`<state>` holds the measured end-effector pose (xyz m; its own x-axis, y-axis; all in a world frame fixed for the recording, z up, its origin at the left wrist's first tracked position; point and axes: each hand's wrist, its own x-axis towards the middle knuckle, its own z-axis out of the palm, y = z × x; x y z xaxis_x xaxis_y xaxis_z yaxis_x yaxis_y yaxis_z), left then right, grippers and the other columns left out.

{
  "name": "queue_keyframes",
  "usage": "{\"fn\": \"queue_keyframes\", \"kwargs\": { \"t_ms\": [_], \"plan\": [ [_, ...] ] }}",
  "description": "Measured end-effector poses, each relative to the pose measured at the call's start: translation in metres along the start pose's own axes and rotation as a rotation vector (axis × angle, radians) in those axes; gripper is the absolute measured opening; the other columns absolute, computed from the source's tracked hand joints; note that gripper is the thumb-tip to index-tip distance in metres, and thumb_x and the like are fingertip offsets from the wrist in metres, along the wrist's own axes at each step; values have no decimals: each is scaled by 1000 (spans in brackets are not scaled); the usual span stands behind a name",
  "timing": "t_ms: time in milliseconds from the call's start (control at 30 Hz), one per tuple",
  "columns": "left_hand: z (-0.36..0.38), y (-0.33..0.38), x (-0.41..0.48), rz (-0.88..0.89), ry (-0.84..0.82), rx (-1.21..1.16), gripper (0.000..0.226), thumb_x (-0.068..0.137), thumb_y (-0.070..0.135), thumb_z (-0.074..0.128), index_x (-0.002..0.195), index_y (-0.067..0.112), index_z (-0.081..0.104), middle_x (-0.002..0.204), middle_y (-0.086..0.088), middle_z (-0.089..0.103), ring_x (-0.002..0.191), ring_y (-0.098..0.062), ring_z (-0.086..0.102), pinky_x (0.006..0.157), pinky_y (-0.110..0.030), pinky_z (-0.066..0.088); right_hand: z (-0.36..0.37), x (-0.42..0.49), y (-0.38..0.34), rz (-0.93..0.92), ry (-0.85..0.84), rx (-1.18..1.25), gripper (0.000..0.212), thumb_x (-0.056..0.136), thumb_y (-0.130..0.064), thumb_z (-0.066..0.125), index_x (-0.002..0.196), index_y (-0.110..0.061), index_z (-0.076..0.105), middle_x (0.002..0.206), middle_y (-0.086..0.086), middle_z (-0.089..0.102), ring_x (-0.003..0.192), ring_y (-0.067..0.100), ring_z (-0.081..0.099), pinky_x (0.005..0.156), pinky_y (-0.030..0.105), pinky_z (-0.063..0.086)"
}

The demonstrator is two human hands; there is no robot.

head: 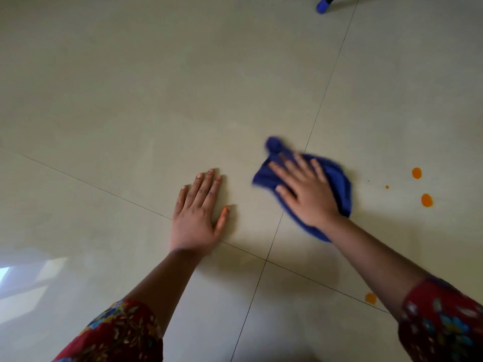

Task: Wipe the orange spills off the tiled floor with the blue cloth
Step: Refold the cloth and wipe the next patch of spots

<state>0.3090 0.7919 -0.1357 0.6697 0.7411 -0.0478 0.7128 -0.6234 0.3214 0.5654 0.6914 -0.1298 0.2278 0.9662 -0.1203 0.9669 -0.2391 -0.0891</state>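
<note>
My right hand (305, 190) presses flat on the crumpled blue cloth (337, 178), fingers straight and spread, on the pale tiled floor (183, 100). The cloth looks motion-blurred. To its right lie orange spills: one drop (417, 173), a tiny dot (387, 187) and a larger drop (426, 200). Another orange spill (370, 298) lies near my right forearm. My left hand (198, 212) rests flat on the floor to the left of the cloth, fingers straight, holding nothing.
Dark grout lines cross just below my hands at a joint (266, 259). A blue-tipped object (323, 5) stands at the top edge, right of centre. A bright window reflection (31, 278) shows at the lower left.
</note>
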Motion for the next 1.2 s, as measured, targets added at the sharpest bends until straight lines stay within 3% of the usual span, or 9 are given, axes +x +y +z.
{"fn": "queue_keyframes", "kwargs": {
  "t_ms": [100, 167, 333, 500, 667, 767, 933, 1033, 1200],
  "plan": [
    [1, 1, 0, 3, -3, 0, 65, 96, 48, 33, 154, 24, 19, 162, 7, 12, 150, -11, 7, 121, -40, 14, -9, 40, 42, 424, 47, 41, 54, 100, -48, 22, 152, -36, 21, 160, -7, 22, 149, 22, 14, 119, 49, 8],
    [1, 1, 0, 8, -5, -5, 65, 96, 48, 33, 155, 24, 18, 162, 7, 11, 150, -10, 6, 121, -39, 13, -19, 82, 43, 509, 49, 69, 53, 101, -45, 24, 153, -36, 18, 162, -8, 16, 149, 22, 10, 119, 51, 5],
    [-4, -2, -2, -44, 81, -162, 66, 97, 39, 32, 155, 19, 10, 162, 5, 15, 149, -9, 8, 121, -35, 13, -15, 115, -51, 51, -13, 22, 57, 97, -49, 16, 152, -34, 23, 161, -5, 22, 149, 26, 13, 118, 51, 5],
    [-3, -3, 1, -83, 92, -176, 63, 98, 38, 26, 155, 15, 12, 160, 0, 21, 148, -13, 15, 121, -34, 14, 1, -18, -70, -328, -58, 1, 55, 100, -52, 28, 152, -37, 22, 161, -9, 18, 150, 20, 8, 121, 46, 3],
    [-2, -4, 2, -50, 51, -96, 62, 99, 41, 21, 155, 18, 12, 161, 4, 19, 150, -12, 9, 122, -36, 11, -1, -34, 35, 201, 21, -13, 56, 98, -54, 22, 152, -37, 19, 159, -4, 27, 149, 24, 16, 119, 49, 9],
    [-3, -3, 2, -47, 32, -66, 61, 98, 41, 22, 155, 20, 12, 161, 5, 17, 150, -13, 8, 122, -37, 10, -4, 4, 19, 336, 58, 11, 61, 95, -53, 18, 150, -31, 30, 158, -1, 29, 149, 27, 16, 118, 54, 11],
    [-5, -2, 1, 111, -34, -20, 63, 96, 48, 27, 153, 23, 23, 160, 5, 21, 149, -16, 14, 121, -41, 10, 12, -56, -63, -146, 18, -15, 56, 98, -50, 31, 152, -33, 25, 160, -4, 22, 150, 27, 12, 118, 54, 11],
    [-6, -1, -3, 200, -36, 12, 60, 97, 48, 29, 152, 24, 28, 160, 7, 23, 149, -15, 17, 121, -41, 11, 12, -114, -41, -344, -65, -4, 58, 98, -52, 34, 152, -37, 20, 162, -8, 14, 151, 22, 5, 120, 50, 4],
    [-7, 3, -9, 229, 50, -44, 52, 99, 37, 31, 146, 18, 41, 155, 3, 35, 144, -18, 30, 118, -41, 21, 2, -79, 26, 186, 7, -42, 55, 99, -53, 21, 152, -38, 19, 159, -6, 25, 150, 23, 13, 120, 49, 9]
  ]
}}
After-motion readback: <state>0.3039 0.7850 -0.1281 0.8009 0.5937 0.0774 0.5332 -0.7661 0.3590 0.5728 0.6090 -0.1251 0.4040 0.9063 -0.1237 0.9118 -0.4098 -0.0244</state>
